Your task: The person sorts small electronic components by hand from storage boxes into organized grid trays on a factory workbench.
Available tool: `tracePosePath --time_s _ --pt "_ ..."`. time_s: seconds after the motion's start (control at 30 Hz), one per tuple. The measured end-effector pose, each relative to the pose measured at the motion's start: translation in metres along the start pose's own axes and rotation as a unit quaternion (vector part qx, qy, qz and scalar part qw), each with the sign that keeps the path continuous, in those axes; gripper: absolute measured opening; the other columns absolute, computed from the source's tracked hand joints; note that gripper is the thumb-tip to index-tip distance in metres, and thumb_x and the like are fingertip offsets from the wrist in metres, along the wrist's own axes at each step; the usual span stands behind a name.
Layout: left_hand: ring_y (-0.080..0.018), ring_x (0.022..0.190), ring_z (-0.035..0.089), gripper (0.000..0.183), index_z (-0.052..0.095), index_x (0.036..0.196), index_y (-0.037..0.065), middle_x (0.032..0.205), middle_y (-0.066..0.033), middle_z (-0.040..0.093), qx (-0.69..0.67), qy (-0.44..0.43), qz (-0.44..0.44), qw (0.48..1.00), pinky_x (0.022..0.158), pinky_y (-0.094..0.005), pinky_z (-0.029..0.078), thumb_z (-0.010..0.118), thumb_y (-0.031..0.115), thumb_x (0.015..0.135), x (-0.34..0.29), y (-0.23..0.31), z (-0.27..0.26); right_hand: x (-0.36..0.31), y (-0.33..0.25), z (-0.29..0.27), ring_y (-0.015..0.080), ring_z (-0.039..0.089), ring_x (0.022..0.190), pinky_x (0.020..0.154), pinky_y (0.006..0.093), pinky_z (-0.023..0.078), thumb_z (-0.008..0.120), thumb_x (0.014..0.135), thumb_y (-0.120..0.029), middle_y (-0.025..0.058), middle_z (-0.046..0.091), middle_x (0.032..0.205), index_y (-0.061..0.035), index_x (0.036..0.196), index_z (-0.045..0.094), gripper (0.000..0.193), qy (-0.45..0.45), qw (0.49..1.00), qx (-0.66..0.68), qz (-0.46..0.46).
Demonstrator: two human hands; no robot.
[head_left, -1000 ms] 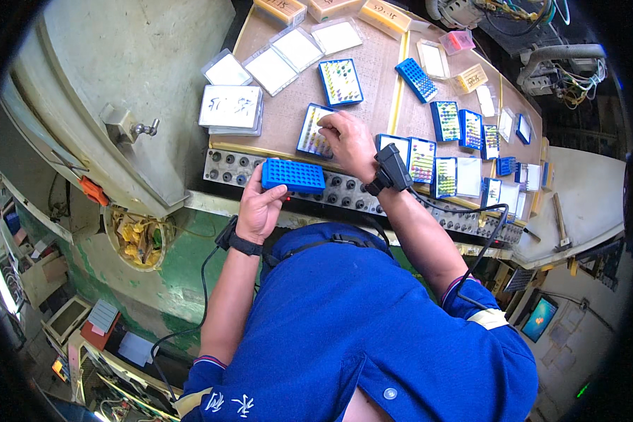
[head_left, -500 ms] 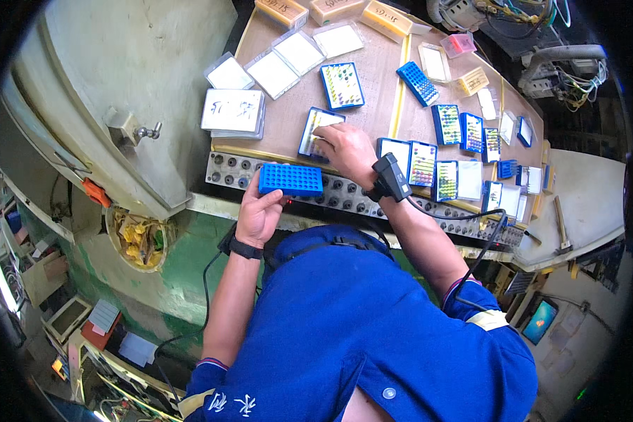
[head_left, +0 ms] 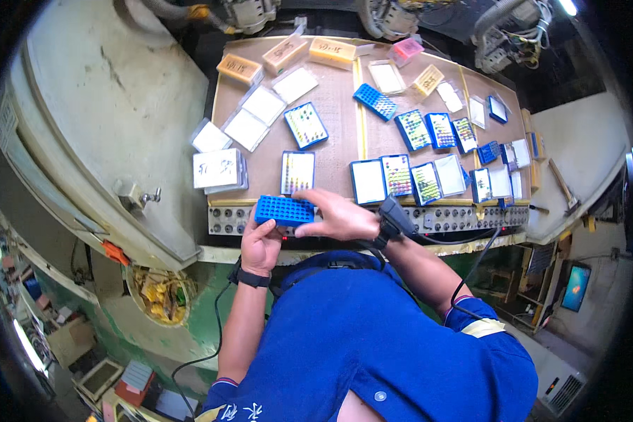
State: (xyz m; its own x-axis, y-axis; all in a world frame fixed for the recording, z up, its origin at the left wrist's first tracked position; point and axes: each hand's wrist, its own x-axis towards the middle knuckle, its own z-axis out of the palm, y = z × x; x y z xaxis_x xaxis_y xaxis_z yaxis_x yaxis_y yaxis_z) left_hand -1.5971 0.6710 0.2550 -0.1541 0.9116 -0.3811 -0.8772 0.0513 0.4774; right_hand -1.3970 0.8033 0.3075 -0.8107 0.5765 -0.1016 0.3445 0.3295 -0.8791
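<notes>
A blue rack with rows of round holes is in my left hand, its thumb on the near edge. My right hand is at the rack's right end, fingers by the far edge and thumb by the near edge, gripping it. Just beyond the rack lies a blue-edged case with rows of small yellow-toned pieces on white. Farther back sits a similar case with coloured pieces. Whether any small piece is between my right fingers is too small to tell.
Several blue cases of coloured pieces cover the bench's right side. White lids lie at the left, beside stacked white boxes. Yellowish boxes stand at the back. A perforated metal rail edges the bench; a hammer lies far right.
My right hand has moved from the blue-edged case back toward me, to the right end of the rack. The rack stays in my left hand. The whole view has shifted.
</notes>
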Motion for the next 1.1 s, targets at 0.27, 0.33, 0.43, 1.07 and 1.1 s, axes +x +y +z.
tracePosePath --time_s 0.27,0.33,0.43,1.07,1.1 --pt "-0.0274 0.113 0.069 0.034 0.059 0.134 0.000 0.125 -0.0162 0.069 0.159 0.000 -0.022 0.987 0.099 -0.0421 0.057 0.064 0.006 0.102 -0.002 -0.015 0.033 -0.031 0.021 -0.038 0.0363 0.073 0.107 0.094 0.0418 0.056 0.083 0.087 -0.043 0.0267 0.074 0.114 0.0041 0.127 0.068 0.064 0.178 0.967 0.045 0.177" --pt "-0.0269 0.105 0.070 0.020 0.062 0.121 0.002 0.114 -0.0143 0.071 0.187 -0.001 -0.044 0.981 0.092 -0.0406 0.058 0.063 0.010 0.103 -0.010 -0.016 0.002 -0.027 0.037 -0.061 0.0405 0.074 0.103 0.090 0.0446 0.057 0.082 0.086 -0.047 0.0291 0.074 0.108 0.0050 0.123 0.069 0.065 0.243 0.950 -0.001 0.195" --pt "-0.0230 0.087 0.070 0.009 0.064 0.102 0.005 0.094 -0.0101 0.071 0.175 -0.005 -0.075 0.982 0.078 -0.0357 0.057 0.062 0.013 0.105 -0.020 -0.024 -0.024 -0.013 0.073 -0.094 0.0389 0.074 0.099 0.087 0.0457 0.057 0.083 0.087 -0.046 0.0283 0.074 0.106 0.0049 0.121 0.069 0.063 0.319 0.926 -0.070 0.187" --pt "-0.0436 0.126 0.052 0.062 0.053 0.145 0.005 0.132 -0.0241 0.062 0.716 0.133 0.251 0.638 0.110 -0.0511 0.038 0.078 0.025 0.092 0.092 -0.047 0.016 -0.071 0.049 -0.068 0.0231 0.075 0.097 0.087 0.0353 0.058 0.076 0.096 -0.023 0.0160 0.078 0.105 0.0027 0.115 0.074 0.032 0.236 0.957 0.080 0.150" --pt "-0.0436 0.126 0.052 0.062 0.053 0.145 0.005 0.132 -0.0241 0.062 0.717 0.132 0.247 0.639 0.110 -0.0511 0.038 0.078 0.025 0.092 0.093 -0.049 0.014 -0.072 0.047 -0.068 0.0223 0.074 0.096 0.087 0.0351 0.058 0.076 0.096 -0.023 0.0153 0.078 0.104 0.0021 0.114 0.075 0.031 0.233 0.956 0.097 0.152"
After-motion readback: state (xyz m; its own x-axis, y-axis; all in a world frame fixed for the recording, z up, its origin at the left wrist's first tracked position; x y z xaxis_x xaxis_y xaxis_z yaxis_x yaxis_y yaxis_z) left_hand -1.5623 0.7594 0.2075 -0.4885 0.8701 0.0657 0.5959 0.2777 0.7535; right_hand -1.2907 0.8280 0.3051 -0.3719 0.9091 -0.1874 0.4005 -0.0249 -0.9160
